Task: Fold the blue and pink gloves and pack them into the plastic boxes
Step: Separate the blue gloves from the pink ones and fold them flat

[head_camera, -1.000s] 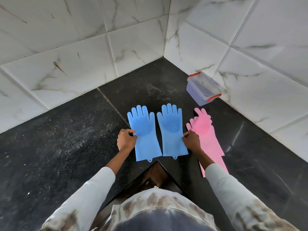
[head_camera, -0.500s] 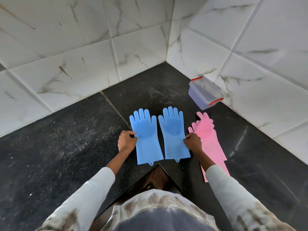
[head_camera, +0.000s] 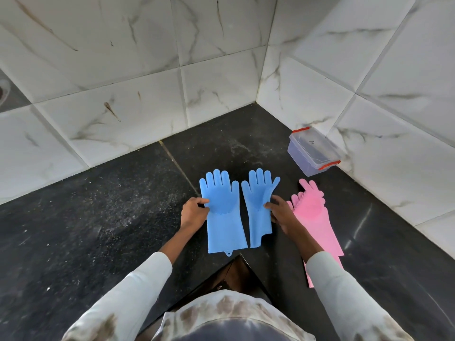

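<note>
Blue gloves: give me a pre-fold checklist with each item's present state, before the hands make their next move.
1. Left blue glove flat on the counter: ok.
2. Left hand grips its edge: ok.
3. Right blue glove flat: not ok, right edge lifted by the right hand.
4. Pink gloves apart from the blue ones: ok.
5. Plastic box open: not ok, lid on.
6. Latches clipped: cannot tell.

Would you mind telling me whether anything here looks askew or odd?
The right blue glove is no longer flat: its right edge is lifted and folded inward where the right hand pinches it. The left blue glove lies flat.
</note>
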